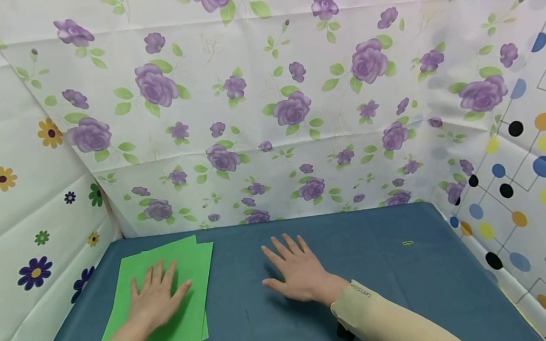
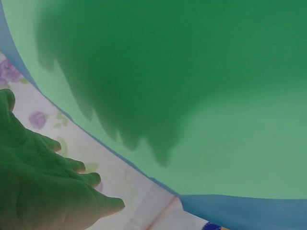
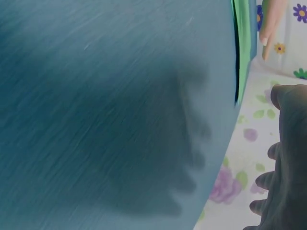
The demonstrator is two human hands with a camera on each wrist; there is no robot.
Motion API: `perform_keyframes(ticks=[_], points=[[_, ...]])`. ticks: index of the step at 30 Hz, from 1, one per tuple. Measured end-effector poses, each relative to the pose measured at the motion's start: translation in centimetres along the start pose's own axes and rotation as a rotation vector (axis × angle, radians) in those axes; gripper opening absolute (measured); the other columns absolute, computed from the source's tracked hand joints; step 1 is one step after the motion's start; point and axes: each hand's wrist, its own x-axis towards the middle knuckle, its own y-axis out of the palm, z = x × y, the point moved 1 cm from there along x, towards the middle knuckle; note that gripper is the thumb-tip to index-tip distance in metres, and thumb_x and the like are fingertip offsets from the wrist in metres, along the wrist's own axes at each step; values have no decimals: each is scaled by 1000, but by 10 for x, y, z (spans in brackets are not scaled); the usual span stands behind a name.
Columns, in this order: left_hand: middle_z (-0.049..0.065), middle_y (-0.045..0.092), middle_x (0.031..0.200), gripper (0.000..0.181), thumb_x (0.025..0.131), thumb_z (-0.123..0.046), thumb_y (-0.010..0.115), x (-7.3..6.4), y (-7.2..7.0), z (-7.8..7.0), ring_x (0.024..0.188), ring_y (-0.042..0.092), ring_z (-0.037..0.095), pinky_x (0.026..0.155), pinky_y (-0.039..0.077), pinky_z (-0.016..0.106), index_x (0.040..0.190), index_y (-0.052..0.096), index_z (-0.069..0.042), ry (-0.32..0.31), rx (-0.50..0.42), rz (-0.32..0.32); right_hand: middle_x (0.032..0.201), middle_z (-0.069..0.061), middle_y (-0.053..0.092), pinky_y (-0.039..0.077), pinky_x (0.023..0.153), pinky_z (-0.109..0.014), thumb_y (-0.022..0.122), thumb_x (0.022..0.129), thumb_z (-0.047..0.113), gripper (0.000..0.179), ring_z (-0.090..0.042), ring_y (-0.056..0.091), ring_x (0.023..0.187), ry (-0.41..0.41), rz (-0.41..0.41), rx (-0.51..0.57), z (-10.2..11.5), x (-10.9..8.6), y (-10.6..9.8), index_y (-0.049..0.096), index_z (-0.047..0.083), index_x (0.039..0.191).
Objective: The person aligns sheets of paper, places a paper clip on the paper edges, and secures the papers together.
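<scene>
Two overlapping sheets of green paper (image 1: pixel 170 331) lie on the left part of the blue table. Above them my left hand (image 1: pixel 154 303) is held palm down with fingers spread, and its shadow falls on the green surface (image 2: pixel 249 143) in the left wrist view. My right hand (image 1: pixel 298 271) hovers palm down over the blue cloth, right of the paper, fingers spread and holding nothing. Its shadow shows on the cloth in the right wrist view, where the paper's edge (image 3: pixel 244 43) also appears. A small yellow paper clip (image 1: pixel 408 243) lies farther right.
The table (image 1: pixel 356 228) has a blue cover. Behind it hangs a white sheet with purple roses (image 1: pixel 292 109). Flower-patterned cloth (image 1: pixel 5 232) encloses the left side, and dotted cloth (image 1: pixel 540 212) the right. A small black object (image 1: pixel 346 333) shows under the right sleeve.
</scene>
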Motion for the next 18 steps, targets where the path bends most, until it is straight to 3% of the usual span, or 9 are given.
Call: perform_keyframes(ticks=[18], points=[[40,9,160,93,103,-68,38,-10,-9,32,143,7,63,105,-8,83,160,23,4,-60,-20,40,172,-2,5,2,125,-55,19,98,78,82,-28,0,157,-105,25,-6,49,26,6,8,32,166]])
